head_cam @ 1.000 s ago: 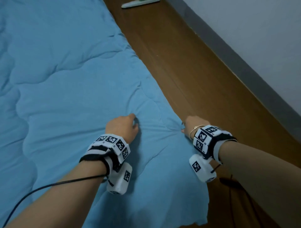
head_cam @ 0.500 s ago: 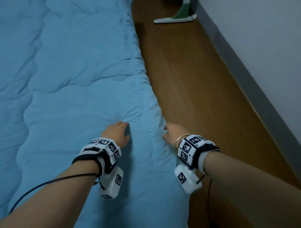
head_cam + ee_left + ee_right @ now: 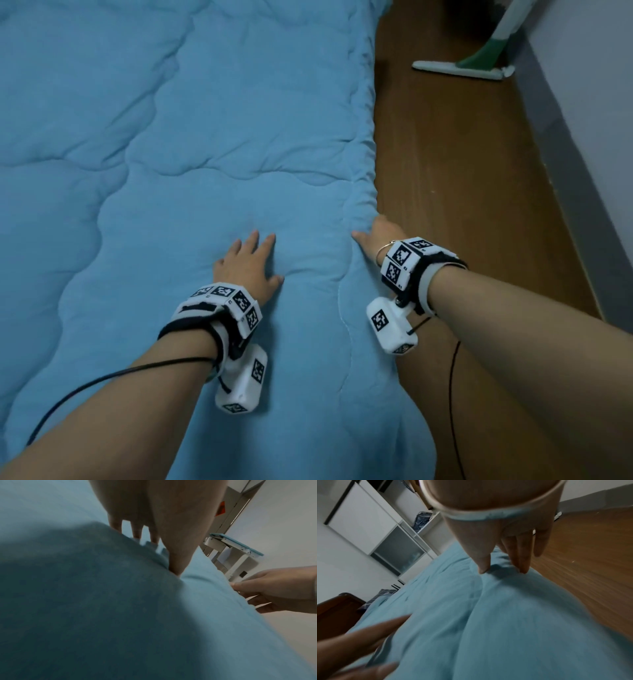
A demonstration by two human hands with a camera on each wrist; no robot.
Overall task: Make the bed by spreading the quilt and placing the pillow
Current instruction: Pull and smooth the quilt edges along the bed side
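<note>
place: home bedroom | cues: blue quilt (image 3: 212,144) on bed; wood floor (image 3: 462,171); mop (image 3: 472,61); wardrobe (image 3: 361,517)

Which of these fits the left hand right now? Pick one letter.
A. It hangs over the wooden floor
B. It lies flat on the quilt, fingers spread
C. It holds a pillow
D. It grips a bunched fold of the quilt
B: in the head view the left hand lies palm-down on the blue quilt with straight, spread fingers, nothing in its grasp.

White marker-tagged wristbands (image 3: 226,305), black cable (image 3: 102,380)
</note>
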